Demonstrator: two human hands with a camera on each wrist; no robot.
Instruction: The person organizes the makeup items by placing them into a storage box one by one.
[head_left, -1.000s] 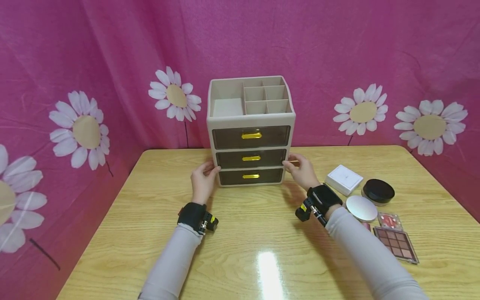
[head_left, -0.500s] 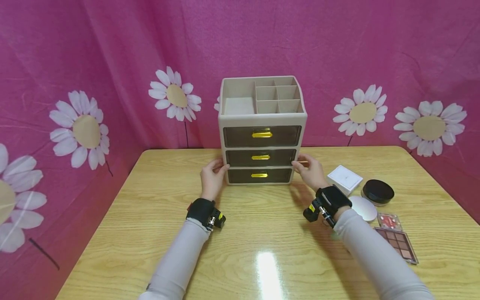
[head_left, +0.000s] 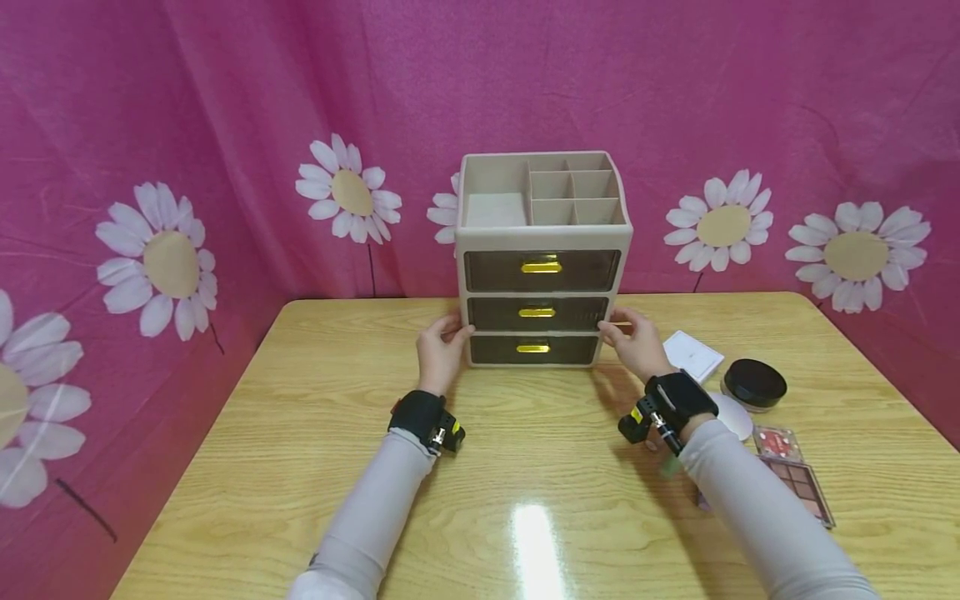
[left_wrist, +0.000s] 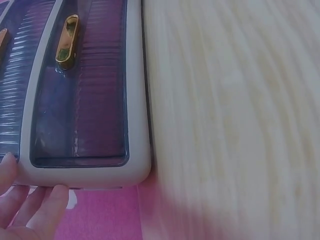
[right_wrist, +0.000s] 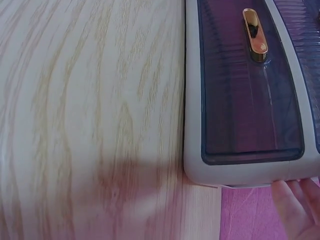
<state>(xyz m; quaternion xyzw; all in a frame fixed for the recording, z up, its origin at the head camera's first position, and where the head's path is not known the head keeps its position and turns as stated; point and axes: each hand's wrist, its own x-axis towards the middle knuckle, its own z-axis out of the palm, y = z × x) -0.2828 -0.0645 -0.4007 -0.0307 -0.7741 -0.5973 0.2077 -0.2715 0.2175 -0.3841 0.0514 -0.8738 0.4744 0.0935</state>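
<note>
The chest stands upright near the middle of the table's back edge, with the curtain close behind. Your left hand grips its lower left side, thumb at the front edge; your right hand holds the opposite side. Wood stretches broadly leftward and toward you. Rightward room is tighter: the white box sits just beside your right hand, the black jar beyond it.

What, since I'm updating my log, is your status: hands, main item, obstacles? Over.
Left hand, right hand gripping opposite sides of beige plastic three-drawer organiser. Smoky translucent drawers closed. Possible obstacle, rightward only: white rectangular box.
</note>
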